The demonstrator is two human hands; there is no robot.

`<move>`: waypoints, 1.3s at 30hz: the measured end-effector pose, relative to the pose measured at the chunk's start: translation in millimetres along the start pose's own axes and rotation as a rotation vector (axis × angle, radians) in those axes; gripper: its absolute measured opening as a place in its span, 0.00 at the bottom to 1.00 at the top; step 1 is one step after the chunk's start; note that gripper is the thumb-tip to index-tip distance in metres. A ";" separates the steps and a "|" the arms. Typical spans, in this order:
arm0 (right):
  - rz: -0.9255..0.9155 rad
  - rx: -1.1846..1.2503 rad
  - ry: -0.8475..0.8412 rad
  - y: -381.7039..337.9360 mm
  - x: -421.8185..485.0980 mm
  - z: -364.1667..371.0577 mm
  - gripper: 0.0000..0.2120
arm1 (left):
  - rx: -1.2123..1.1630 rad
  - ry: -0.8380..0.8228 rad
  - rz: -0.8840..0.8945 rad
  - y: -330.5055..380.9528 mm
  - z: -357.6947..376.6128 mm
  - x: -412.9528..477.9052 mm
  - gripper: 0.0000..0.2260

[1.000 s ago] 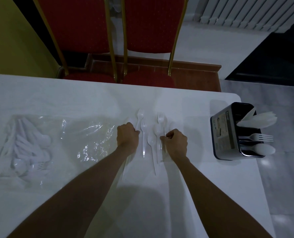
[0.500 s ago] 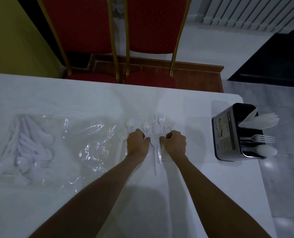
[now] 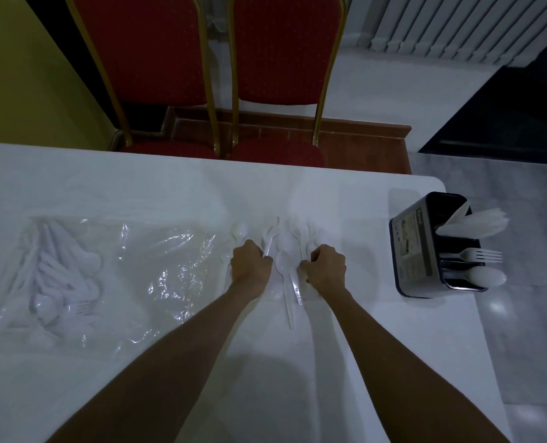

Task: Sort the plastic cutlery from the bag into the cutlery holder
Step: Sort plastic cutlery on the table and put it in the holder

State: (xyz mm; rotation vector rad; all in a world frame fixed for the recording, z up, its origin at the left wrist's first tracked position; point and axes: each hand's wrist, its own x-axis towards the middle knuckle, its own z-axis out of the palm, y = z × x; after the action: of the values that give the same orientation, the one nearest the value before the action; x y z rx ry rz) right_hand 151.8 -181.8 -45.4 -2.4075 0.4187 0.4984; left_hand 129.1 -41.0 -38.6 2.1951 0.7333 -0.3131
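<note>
Left grip (image 3: 251,265): the fingers were curled down against the bench (image 3: 393,346), and the handle of a single fork (image 3: 269,236) appeared to be pinched under them, tines pointed to the far side.
Right grip (image 3: 326,266): the fingers were likewise curled, seemingly closed on the handles of a pair of forks (image 3: 304,233); the contact itself was hidden by the knuckles.
Loose pieces: a loose spoon (image 3: 283,266) was seen lying between the two grips, touched by neither; a far spoon (image 3: 240,233) lay just beyond the left grip.
Reason for the layout: the pieces were probably spread side by side so that like could be gathered with like before being carried over.
Bag (image 3: 169,260): it was laid flat on the left, with most of the bagged cutlery (image 3: 51,282) heaped at its left end.
Cutlery holder (image 3: 425,251): it was stood at the right edge, well apart from both grips; stored knives (image 3: 470,222), a stored fork (image 3: 480,254) and a stored spoon (image 3: 486,276) were held in separate compartments, far to near.
Progress: judged early, as much was yet unsorted.
</note>
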 end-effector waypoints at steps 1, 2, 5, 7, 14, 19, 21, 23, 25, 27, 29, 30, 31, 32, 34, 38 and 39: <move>-0.008 0.010 0.015 0.5 -2.2 -3.0 0.05 | -0.019 0.011 0.012 -0.3 -5.4 -0.4 0.05; -0.015 0.027 0.036 0.7 -4.8 -6.2 0.06 | -0.037 0.020 0.038 -0.7 -10.5 -0.7 0.05; -0.050 0.090 0.100 0.3 -16.3 -18.5 0.04 | -0.112 0.053 0.125 2.3 -24.9 -4.2 0.03; -0.061 0.148 0.118 -0.6 -23.6 -27.8 0.05 | -0.172 0.067 0.186 9.9 -32.4 -8.3 0.07; -0.127 0.311 0.250 -0.1 -59.6 -102.6 0.15 | -0.311 -0.040 0.366 80.0 -29.9 -28.2 0.07; -0.109 0.325 0.489 20.7 -78.4 -171.9 0.14 | -0.384 -0.180 0.506 149.5 -4.7 -62.1 0.06; -0.058 0.314 0.590 32.3 -83.6 -197.6 0.13 | -0.398 -0.230 0.534 170.7 10.0 -76.1 0.08; -0.025 0.337 0.664 48.7 -83.9 -218.5 0.08 | -0.385 -0.273 0.553 187.7 28.3 -89.3 0.10; -0.005 0.365 0.703 65.2 -78.7 -230.2 0.08 | -0.364 -0.316 0.580 200.1 46.2 -103.4 0.10; 0.023 0.374 0.698 75.0 -71.2 -233.9 0.10 | -0.342 -0.344 0.605 207.4 59.9 -113.8 0.09; 0.040 0.351 0.677 78.5 -62.1 -235.4 0.10 | -0.334 -0.351 0.609 212.2 72.8 -118.3 0.06; 0.060 0.343 0.662 79.6 -56.8 -236.4 0.11 | -0.328 -0.345 0.610 214.8 79.8 -119.2 0.04; 0.079 0.335 0.652 79.3 -52.3 -237.0 0.11 | -0.319 -0.334 0.613 216.0 85.2 -119.6 0.03; 0.093 0.331 0.646 77.9 -49.1 -237.1 0.11 | -0.309 -0.320 0.617 217.0 88.9 -119.7 0.03; 0.100 0.325 0.636 79.1 -42.4 -237.0 0.10 | -0.297 -0.282 0.626 219.2 97.6 -121.8 0.04; 0.109 0.314 0.632 86.0 -33.5 -235.5 0.10 | -0.350 -0.189 0.628 224.2 107.1 -126.9 0.05; 0.109 0.317 0.635 88.2 -32.0 -236.0 0.11 | -0.365 -0.170 0.628 225.6 107.6 -127.8 0.05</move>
State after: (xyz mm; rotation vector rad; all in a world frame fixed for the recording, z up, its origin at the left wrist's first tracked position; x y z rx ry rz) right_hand 145.3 -393.9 94.2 -2.1907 0.8324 -0.2933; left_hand 162.4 -291.7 83.3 1.9003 -0.0162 -0.0340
